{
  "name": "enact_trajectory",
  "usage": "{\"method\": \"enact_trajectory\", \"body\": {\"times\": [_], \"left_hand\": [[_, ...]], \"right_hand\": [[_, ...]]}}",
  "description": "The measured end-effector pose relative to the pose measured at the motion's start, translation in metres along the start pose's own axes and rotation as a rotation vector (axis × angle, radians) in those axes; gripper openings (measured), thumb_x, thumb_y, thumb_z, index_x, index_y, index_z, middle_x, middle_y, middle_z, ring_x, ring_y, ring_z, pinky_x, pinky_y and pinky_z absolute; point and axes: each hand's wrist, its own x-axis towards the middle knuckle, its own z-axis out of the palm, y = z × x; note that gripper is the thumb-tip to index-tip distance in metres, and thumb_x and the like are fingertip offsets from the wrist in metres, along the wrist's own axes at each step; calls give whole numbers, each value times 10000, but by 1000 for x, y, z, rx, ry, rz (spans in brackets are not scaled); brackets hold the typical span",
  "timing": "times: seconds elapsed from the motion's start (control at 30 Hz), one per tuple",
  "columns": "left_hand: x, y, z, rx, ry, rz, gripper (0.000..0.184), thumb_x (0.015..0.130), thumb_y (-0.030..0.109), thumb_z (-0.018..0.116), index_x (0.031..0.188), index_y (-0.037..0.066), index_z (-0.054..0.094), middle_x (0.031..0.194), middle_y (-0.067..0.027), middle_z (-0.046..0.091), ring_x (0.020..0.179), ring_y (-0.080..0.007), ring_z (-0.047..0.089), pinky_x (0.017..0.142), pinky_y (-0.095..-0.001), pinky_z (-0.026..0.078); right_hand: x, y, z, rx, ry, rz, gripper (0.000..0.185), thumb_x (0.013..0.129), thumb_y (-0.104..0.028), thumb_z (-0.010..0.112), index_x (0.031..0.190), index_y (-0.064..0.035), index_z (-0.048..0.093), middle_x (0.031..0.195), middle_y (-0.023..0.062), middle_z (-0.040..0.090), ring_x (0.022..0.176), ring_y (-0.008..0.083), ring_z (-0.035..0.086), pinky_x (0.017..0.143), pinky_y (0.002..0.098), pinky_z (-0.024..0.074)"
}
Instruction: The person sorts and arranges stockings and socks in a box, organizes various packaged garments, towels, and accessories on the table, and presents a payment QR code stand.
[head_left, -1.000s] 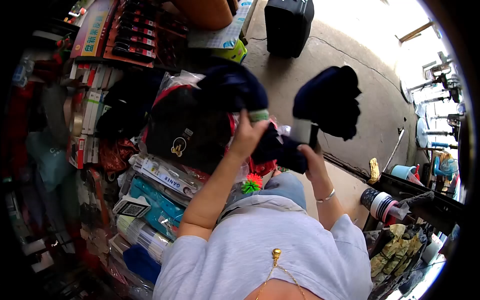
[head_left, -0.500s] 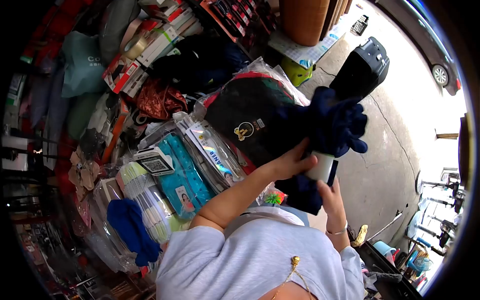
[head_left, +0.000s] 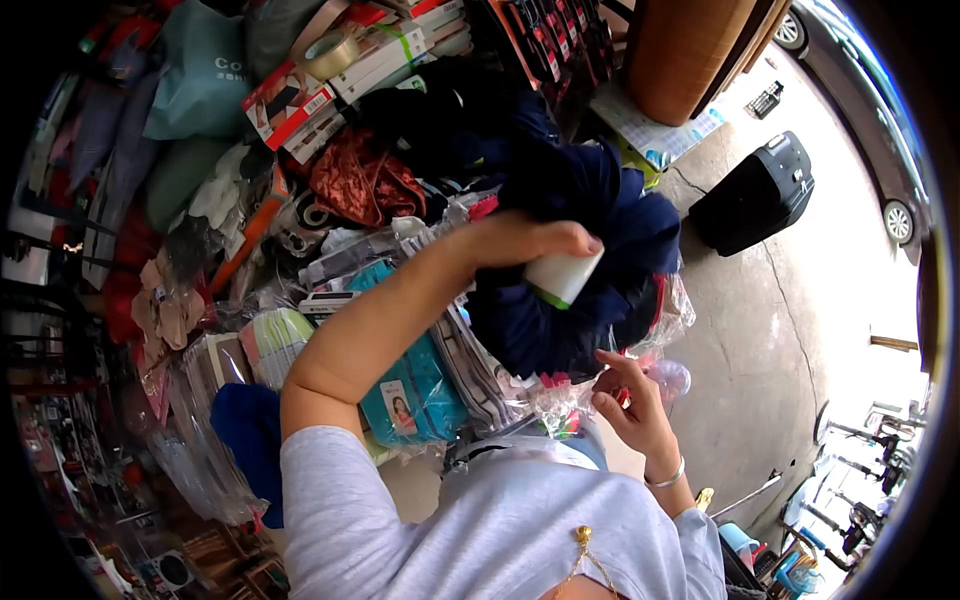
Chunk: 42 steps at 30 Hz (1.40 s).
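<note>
My left hand grips a dark navy cloth bundle at its white paper band, which has a green edge. The thumb lies by the band, and the other fingers are hidden behind the cloth. Close to the lower right of the bundle is my right hand, its thumb and forefinger apart, with nothing seen between them. Beneath the bundle, clear plastic packaging shows at the right. A teal package with a picture card lies below my left forearm.
Rust-red cloth, boxes with a tape roll and a teal bag fill the upper left. Blue cloth lies lower left. A black suitcase stands on the concrete floor, with a car beyond it.
The navy bundle has moved left over the packages, with my left hand still on it. My right hand has come off its band and opened. The camera view has shifted too.
</note>
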Motion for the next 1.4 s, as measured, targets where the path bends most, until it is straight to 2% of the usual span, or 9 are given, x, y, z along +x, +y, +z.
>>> {"method": "enact_trajectory", "body": {"times": [0.2, 0.43, 0.47, 0.57, 0.83, 1.13, 1.23, 1.33, 1.4], "left_hand": [[23, 54, -124, 770, 379, 70, 759, 700, 719, 521, 915, 12, 696, 961, -190, 661, 917, -273, 620, 801, -336, 451], [166, -75, -173, 1327, 892, -26, 716, 725, 497, 641, 1320, 138, 468, 1407, -118, 390, 1330, -252, 306, 1096, -369, 211], [181, -78, -162, 1576, 648, -334, 790, 673, 537, 667, 1342, 186, 436, 1360, -117, 414, 1282, -297, 328, 1057, -432, 228], [208, -182, -153, 1405, 515, -393, 746, 620, 554, 703, 1273, 260, 492, 1338, -159, 405, 1247, -316, 332, 1024, -475, 204], [218, -201, -175, 1377, 737, -211, 646, 689, 439, 719, 1238, 179, 501, 1453, -196, 236, 1333, -312, 237, 1027, -533, 204], [204, -213, -140, 1499, 550, -37, 726, 656, 474, 739, 1259, 174, 468, 1467, -274, 157, 1356, -377, 189, 1087, -473, 172], [191, -210, -146, 1395, 679, 177, 691, 657, 416, 747, 1243, 174, 473, 1422, -223, 276, 1315, -352, 266, 1066, -442, 221], [175, -197, -135, 1435, 483, 604, 462, 661, 236, 735, 1067, 158, 529, 1093, -53, 472, 1056, -239, 452, 905, -369, 359], [181, -221, -122, 1423, 302, 451, 259, 755, 200, 630, 996, 152, 549, 963, -47, 553, 1007, -230, 497, 855, -365, 368]], "right_hand": [[-16, 49, 12, 35, 188, 242, 384, 868, -50, 588, 1234, 1, 482, 782, 35, 607, 689, 89, 570, 617, 226, 460], [-19, 46, 29, -103, 255, 426, 374, 823, -12, 616, 1187, -23, 535, 786, 41, 590, 708, 102, 562, 632, 237, 459], [-18, 46, 32, -130, 261, 437, 368, 817, -12, 617, 1177, -28, 543, 768, 47, 593, 690, 113, 569, 626, 242, 464], [-17, 42, 39, -169, 265, 501, 363, 813, -7, 614, 1169, -27, 549, 765, 50, 599, 680, 118, 575, 625, 246, 468], [-4, 43, 38, -216, 269, 543, 345, 782, 10, 629, 1120, -24, 567, 754, 57, 601, 675, 136, 588, 627, 254, 472], [-15, 50, 34, -210, 325, 523, 348, 782, 18, 623, 1122, -27, 566, 764, 52, 601, 679, 128, 580, 639, 259, 464], [-11, 47, 36, -198, 328, 511, 350, 781, 16, 624, 1123, -26, 561, 757, 52, 600, 679, 129, 581, 643, 259, 466], [-6, 49, 35, -217, 329, 479, 340, 779, 13, 628, 1110, -23, 560, 750, 56, 598, 677, 137, 586, 636, 261, 470], [-4, 50, 34, -234, 326, 467, 331, 779, 12, 629, 1101, -21, 561, 747, 60, 598, 676, 142, 589, 633, 263, 473]]}}
